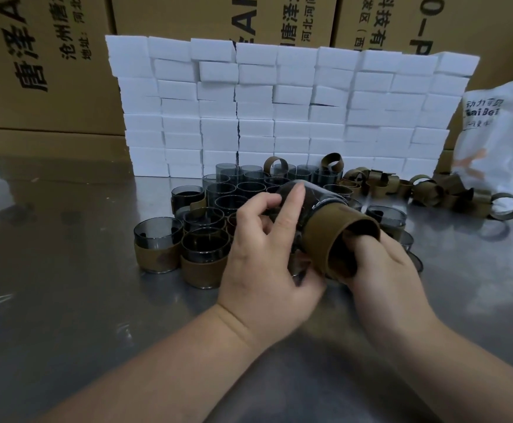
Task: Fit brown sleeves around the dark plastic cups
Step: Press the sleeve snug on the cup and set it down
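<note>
While the left hand (pixel 264 270) grasps the dark cup (pixel 310 198), index finger laid along its wall and thumb underneath, the right hand (pixel 383 267) hooks its curled fingers into the open end of the brown sleeve (pixel 337 236) and grips it there. We see the cup held tilted above the metal table (pixel 66 300), with the sleeve covering its nearer part and overhanging its end. Behind the hands stands a cluster of bare cups (pixel 243 190), mouths upward; through those mouths we see only dark interiors. Two sleeved cups (pixel 157 242) stand at the near left of this cluster, each banded around its lower half. Loose sleeves (pixel 401 187) lie heaped to the right, and a few curl atop the rear cups. A wall of white foam blocks (pixel 279 102) rises behind, backed by printed cardboard boxes (pixel 44 65). A white plastic bag (pixel 505 141) is cut off by the right edge, and we cannot make out its contents. The hands hide several cups in the middle of the cluster, and whether the held cup's far end is its mouth or its base we cannot tell.
</note>
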